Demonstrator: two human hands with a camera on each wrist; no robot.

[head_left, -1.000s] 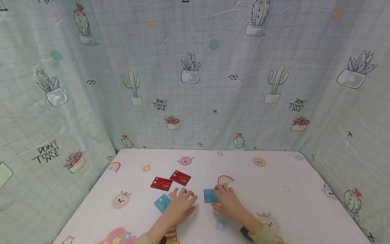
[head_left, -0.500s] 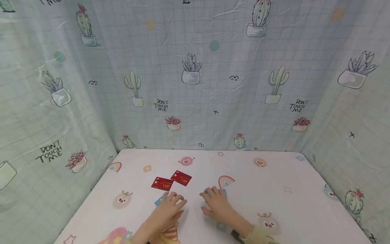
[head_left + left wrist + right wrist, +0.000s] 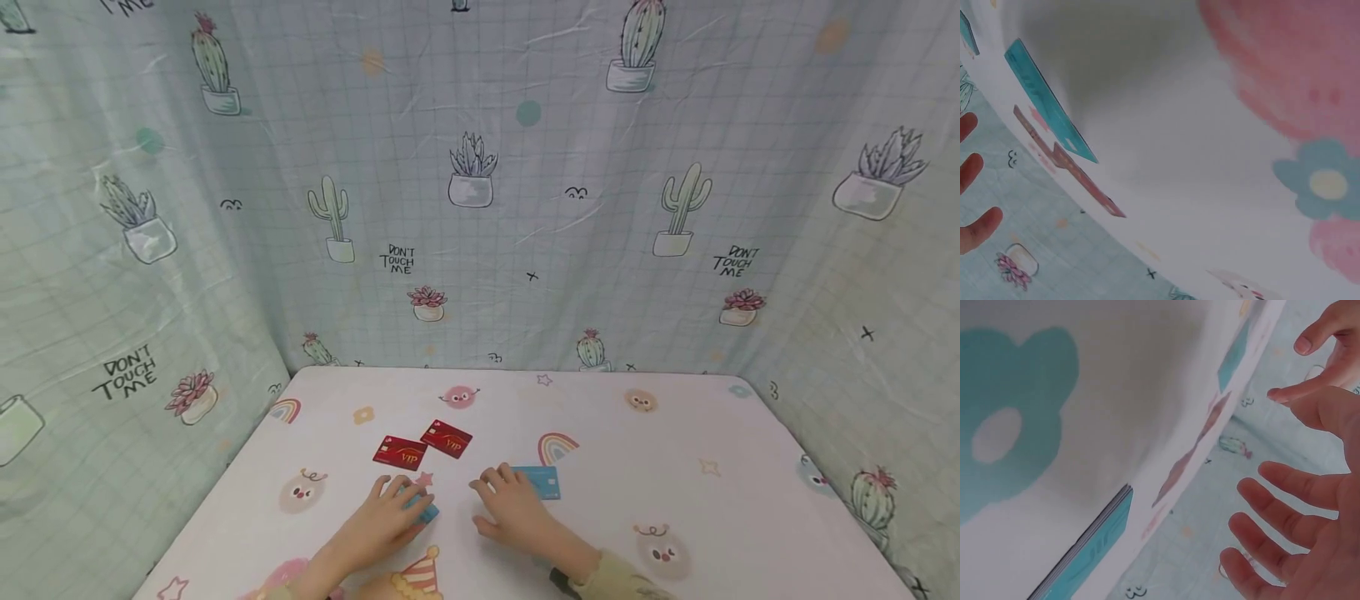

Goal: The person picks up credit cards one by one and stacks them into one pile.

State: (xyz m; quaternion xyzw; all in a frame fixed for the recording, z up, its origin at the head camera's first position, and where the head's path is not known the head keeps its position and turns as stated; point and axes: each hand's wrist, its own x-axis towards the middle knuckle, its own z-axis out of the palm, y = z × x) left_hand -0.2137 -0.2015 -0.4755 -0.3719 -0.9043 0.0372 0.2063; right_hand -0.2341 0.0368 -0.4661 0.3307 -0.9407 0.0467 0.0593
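Note:
My left hand (image 3: 384, 521) hovers with loosely bent, parted fingers over a blue card (image 3: 427, 511), hiding much of it in the head view. In the left wrist view its fingertips (image 3: 985, 222) are apart from that blue card, which lies flat on the table. My right hand (image 3: 516, 510) is off to the left of a second blue card (image 3: 545, 482), overlapping its left end in the head view. From the right wrist, this second card shows several dark edge layers, like a small stack (image 3: 1094, 550). The right fingers (image 3: 1285, 497) are spread and hold nothing.
Two red VIP cards (image 3: 401, 452) lie close together beyond my left hand. The white table (image 3: 637, 450) has printed cartoon faces, stars and rainbows. A cactus-print curtain (image 3: 525, 317) hangs along the back and both sides.
The left hand has moved left and nearer to me, uncovering the right end of its blue card. The right hand has slid left off the other blue card, whose chip end now shows.

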